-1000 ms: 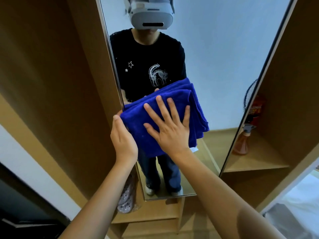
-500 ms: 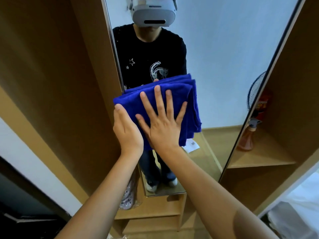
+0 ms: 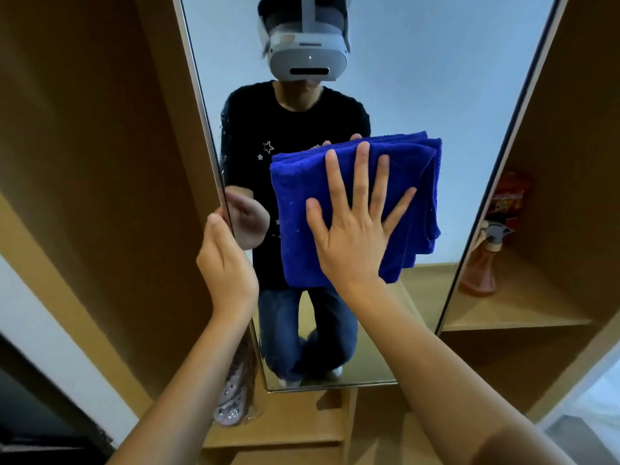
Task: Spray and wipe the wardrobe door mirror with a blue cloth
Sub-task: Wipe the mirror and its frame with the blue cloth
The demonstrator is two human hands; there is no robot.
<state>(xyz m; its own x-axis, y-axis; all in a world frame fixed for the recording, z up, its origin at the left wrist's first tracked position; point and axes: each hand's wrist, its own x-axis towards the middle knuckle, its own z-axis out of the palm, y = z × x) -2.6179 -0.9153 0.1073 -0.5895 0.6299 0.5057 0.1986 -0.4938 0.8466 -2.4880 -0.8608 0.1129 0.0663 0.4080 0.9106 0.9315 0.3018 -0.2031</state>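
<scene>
A: What does the blue cloth [image 3: 339, 182] look like?

B: Deep blue, fluffy, folded into several layers. It lies flat against the mirror [image 3: 436, 95], roughly at the centre of the glass, with stacked edges showing along the top and hanging unevenly at about 4 o'clock.

A: And the mirror itself?

B: A tall door panel with a thin metal frame, set in a tan wooden wardrobe [image 3: 100, 162]. It reflects the person in a headset, dark shirt and jeans.

A: The right hand [image 3: 352, 236]?

B: Flat on the cloth, fingers straight and fanned wide towards 12 o'clock, thumb out at 10 o'clock, palm pressing the lower half.

A: The left hand [image 3: 224, 263]?

B: At 9 o'clock from the cloth, apart from it, curled round the mirror's left edge, thumb on the wood side; its fingers appear only as a reflection.

A: Anything else?

B: An orange spray bottle [image 3: 483, 263] stands on a shelf [image 3: 523, 307] at 3 o'clock.
</scene>
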